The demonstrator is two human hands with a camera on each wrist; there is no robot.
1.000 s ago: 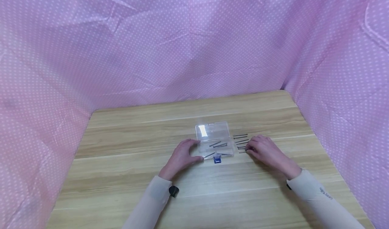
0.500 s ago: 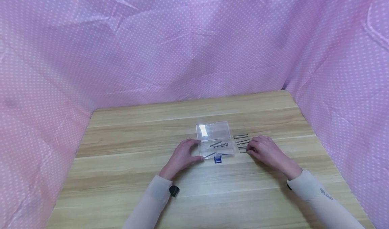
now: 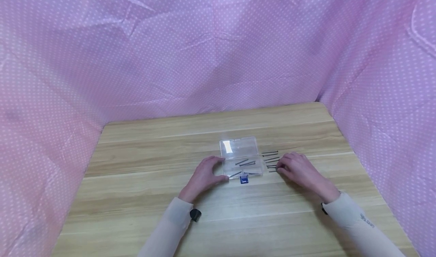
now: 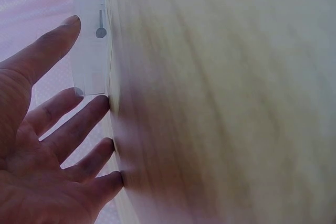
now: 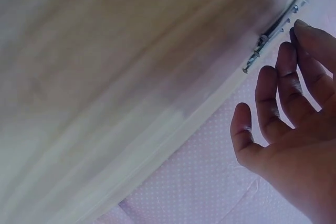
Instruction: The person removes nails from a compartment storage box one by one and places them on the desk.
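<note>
A clear plastic box (image 3: pixel 238 148) lies with its lid laid back and several screws (image 3: pixel 247 163) inside; a blue latch (image 3: pixel 243 179) is on its front edge. My left hand (image 3: pixel 204 176) touches the box's left side, thumb at the front corner and a finger near the hinge, its fingers spread and fairly straight in the left wrist view (image 4: pixel 47 140). Right of the box, loose screws (image 3: pixel 270 155) lie in a column. My right hand (image 3: pixel 301 172) pinches the right end of the nearest one (image 3: pixel 271 171), its thumb and fingertips together; the fingers partly hide that end.
A wooden table (image 3: pixel 153 151) carries everything. Pink dotted cloth (image 3: pixel 204 60) rises behind the table and along both sides. A black band (image 3: pixel 195 214) sits at the left sleeve's cuff, and a dark piece (image 3: pixel 324 208) shows at the right cuff.
</note>
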